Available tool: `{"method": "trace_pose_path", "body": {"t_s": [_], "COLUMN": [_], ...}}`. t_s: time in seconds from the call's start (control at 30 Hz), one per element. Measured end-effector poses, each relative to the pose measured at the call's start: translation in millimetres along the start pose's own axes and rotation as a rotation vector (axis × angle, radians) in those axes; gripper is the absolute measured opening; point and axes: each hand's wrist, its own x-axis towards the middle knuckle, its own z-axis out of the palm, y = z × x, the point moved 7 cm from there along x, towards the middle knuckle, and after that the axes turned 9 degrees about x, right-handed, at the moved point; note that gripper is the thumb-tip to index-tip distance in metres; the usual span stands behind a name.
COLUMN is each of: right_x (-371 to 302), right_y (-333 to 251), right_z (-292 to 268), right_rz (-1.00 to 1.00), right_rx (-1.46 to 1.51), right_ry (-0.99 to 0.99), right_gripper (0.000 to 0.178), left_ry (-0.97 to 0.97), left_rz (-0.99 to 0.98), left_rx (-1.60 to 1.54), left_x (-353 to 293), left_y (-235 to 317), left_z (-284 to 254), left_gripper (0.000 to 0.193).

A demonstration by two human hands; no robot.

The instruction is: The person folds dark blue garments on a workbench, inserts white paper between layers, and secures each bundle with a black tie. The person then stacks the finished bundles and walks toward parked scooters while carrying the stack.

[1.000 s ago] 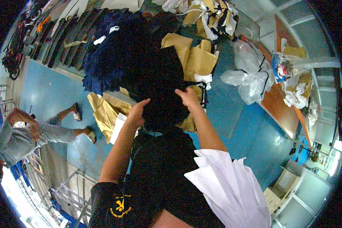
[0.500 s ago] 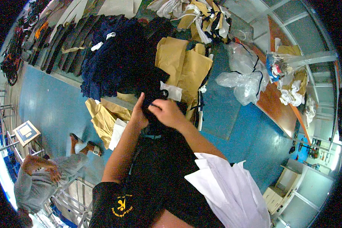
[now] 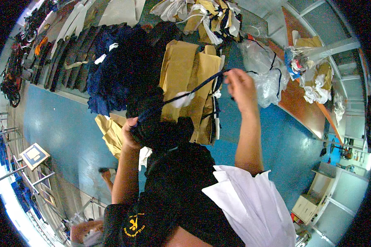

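My left hand (image 3: 130, 133) is closed on the near left side of a black cloth bundle (image 3: 156, 125); its thumb shows, but most of its fingers are hidden by the cloth. Out to the right, my right hand (image 3: 241, 88) pinches the end of a narrow dark cloth strip (image 3: 198, 87). This strip runs taut in a slant from the bundle up to my fingertips. Beneath it lie brown paper pieces (image 3: 178, 66) and a small white piece (image 3: 183, 100), partly covered. Beyond my left hand rises a heap of navy cloth (image 3: 107, 84).
Clear plastic bags (image 3: 268, 84) lie to the right on the blue table (image 3: 272, 140). Dark folded cloths (image 3: 76, 55) line the far left. White sheets (image 3: 251, 206) hang by my right side. Another person's arm (image 3: 86, 226) shows at lower left.
My right hand has moved from the bundle out to the right, drawing the dark strip straight. My left hand has shifted left with the cloth. The other person has moved mostly out of view.
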Motion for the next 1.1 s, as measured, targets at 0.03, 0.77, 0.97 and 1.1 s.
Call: {"method": "trace_pose_path", "body": {"t_s": [0.03, 0.77, 0.97, 1.1], "right_x": [7, -59, -41, -6], "right_y": [0, 12, 15, 39], "right_z": [-17, 134, 133, 104], "right_rz": [0.047, 0.343, 0.142, 0.17], "right_rx": [0.112, -0.025, -0.399, -0.392], "right_ry": [0.058, -0.689, -0.95, -0.763], "right_gripper": [0.019, 0.047, 0.06, 0.044], "left_ry": [0.031, 0.142, 0.044, -0.125], "left_rz": [0.021, 0.01, -0.045, -0.184], "left_rx": [-0.014, 0.797, 1.053, 1.266], "left_x": [-2, 15, 27, 40], "left_y": [5, -12, -10, -26], "left_z": [-2, 12, 35, 0], "left_gripper": [0.059, 0.042, 0.053, 0.052]}}
